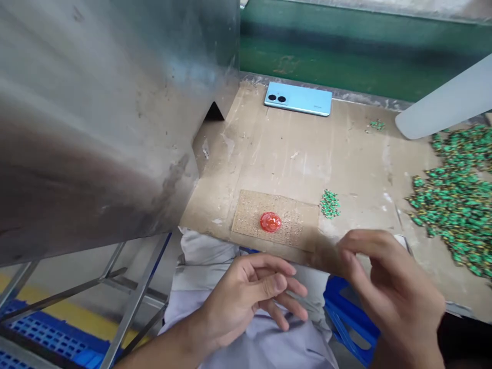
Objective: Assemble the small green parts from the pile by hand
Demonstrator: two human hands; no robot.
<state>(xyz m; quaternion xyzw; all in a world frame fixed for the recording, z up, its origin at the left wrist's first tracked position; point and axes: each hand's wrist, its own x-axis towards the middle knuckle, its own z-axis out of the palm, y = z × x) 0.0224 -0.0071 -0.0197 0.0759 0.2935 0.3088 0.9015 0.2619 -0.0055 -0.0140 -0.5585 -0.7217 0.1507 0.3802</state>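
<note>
My left hand (265, 292) is over my lap, its fingers loosely spread, and I see nothing in it. At the right, my right hand (388, 282) has thumb and forefinger pinched together by the table edge; anything between the tips is too blurred to make out. A glossy red oval blob (270, 222) sits on a rough brown cardboard piece (303, 225) in front of the hands. Just right of that board lies a small cluster of green pieces (330, 204). Farther right spreads a big heap of small green-and-gold pieces (457, 200).
A light-blue phone (300, 99) lies at the back of the cardboard-covered table (261, 148). A white tube (446, 102) slants in at the right. On the left, a large metal housing (96, 113) blocks the side. Blue stool parts (353, 323) show below.
</note>
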